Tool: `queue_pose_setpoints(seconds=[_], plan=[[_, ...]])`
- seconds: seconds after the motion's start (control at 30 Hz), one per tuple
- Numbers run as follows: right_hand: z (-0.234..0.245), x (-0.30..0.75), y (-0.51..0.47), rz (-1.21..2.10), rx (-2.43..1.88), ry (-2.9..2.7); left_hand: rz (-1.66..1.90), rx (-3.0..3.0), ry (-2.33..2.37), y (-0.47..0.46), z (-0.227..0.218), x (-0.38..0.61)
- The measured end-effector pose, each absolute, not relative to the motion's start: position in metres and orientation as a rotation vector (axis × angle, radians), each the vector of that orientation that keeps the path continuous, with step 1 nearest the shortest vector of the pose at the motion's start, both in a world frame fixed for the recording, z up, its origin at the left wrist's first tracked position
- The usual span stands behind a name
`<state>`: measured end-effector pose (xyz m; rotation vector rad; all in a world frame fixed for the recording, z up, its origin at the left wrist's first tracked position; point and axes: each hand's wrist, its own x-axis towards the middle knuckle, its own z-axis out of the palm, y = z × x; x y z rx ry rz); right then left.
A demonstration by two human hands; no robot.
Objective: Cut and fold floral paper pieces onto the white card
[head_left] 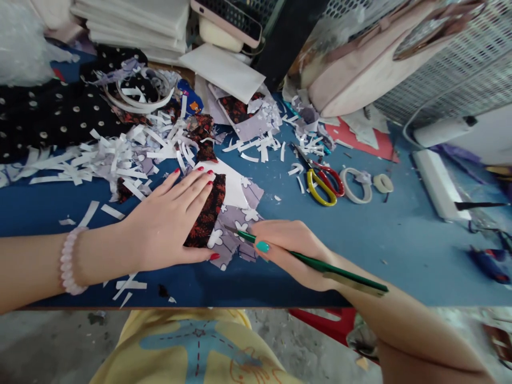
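Note:
My left hand (168,218) lies flat, fingers stretched out, on a piece of black fabric with a red pattern (208,210). Under and beside that piece are purple-grey fabric scraps with white flowers (236,218) and a white piece (230,184), perhaps paper. My right hand (294,248) is closed around slim green tweezers (312,262). Their pointed tip is over the flowered fabric, just right of my left hand; whether it touches the cloth I cannot tell. Part of the black piece is hidden beneath my left fingers.
White strips (120,152) and fabric scraps are heaped at the left, near black dotted cloth (52,114). Yellow-and-red-handled scissors (322,184) and tape rolls (356,185) lie right of centre. A pink bag (360,64) stands behind. The blue table's front edge (256,306) is close to me.

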<state>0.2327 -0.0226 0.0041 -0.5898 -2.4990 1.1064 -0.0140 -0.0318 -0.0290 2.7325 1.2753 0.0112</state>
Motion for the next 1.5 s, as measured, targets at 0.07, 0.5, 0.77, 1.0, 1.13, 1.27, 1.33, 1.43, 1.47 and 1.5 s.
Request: queue_pose_setpoints(seconds=[0.07,0.5,0.77,1.0,1.13,1.27,1.33,1.43,1.47,1.5], plan=[[0.008,0.234,-0.021,1.149,-0.596,-2.501,0.016,2.729,1.274,-0.032,-0.028,-0.014],[0.013,0.249,-0.022,1.229,-0.571,-2.465,0.011,2.724,1.28,-0.031,-0.028,-0.016],[-0.002,0.234,-0.023,0.958,-0.599,-2.493,0.057,2.76,1.271,-0.032,-0.029,-0.016],[-0.005,0.228,-0.026,0.938,-0.54,-2.496,0.054,2.753,1.265,-0.031,-0.029,-0.016],[-0.005,0.23,-0.028,0.976,-0.526,-2.429,0.055,2.772,1.263,-0.032,-0.03,-0.017],[-0.006,0.231,-0.027,1.004,-0.573,-2.412,0.037,2.778,1.27,-0.032,-0.029,-0.016],[-0.007,0.23,-0.027,1.013,-0.565,-2.425,0.019,2.774,1.276,-0.032,-0.029,-0.016],[-0.008,0.23,-0.027,1.012,-0.537,-2.426,0.01,2.774,1.283,-0.032,-0.028,-0.016],[-0.009,0.231,-0.027,1.006,-0.526,-2.422,0.017,2.777,1.283,-0.032,-0.028,-0.017],[-0.009,0.231,-0.027,0.996,-0.523,-2.413,0.028,2.78,1.283,-0.032,-0.028,-0.017]])
